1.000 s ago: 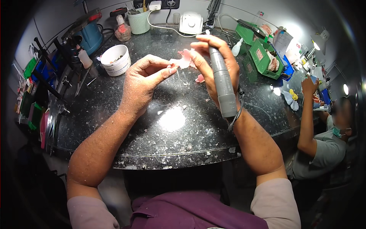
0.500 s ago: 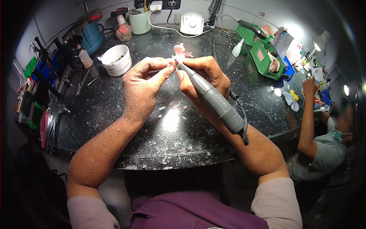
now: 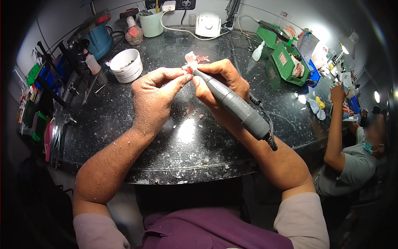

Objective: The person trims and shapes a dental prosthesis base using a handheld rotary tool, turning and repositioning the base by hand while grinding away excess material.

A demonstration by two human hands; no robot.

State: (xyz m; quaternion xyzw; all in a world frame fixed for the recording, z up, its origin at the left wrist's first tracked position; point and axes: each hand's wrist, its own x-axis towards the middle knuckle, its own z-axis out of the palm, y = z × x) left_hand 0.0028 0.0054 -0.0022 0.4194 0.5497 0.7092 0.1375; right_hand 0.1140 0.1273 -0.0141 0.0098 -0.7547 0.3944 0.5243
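Observation:
My left hand, dusted with pale powder, pinches a small pink-and-white piece that looks like a denture part; the fingertips hide much of it. My right hand is wrapped around a dark grey rotary handpiece, held slanting with its nose up and to the left. The nose meets or nearly touches the pink piece; whether the bit is in contact cannot be made out. Pink scraps show just beyond the fingertips. A cord trails from the handpiece's rear end beside my right forearm.
A white tub stands left, near a spray bottle and metal tools. Behind are a ribbed cup, a white control box and cables. Green bins holding dental models stand right. Another person works at far right.
The handpiece's rear end has swung slightly right and up. The pink piece has turned a little in my left fingers, and more of its pale part shows. Both hands keep their grips.

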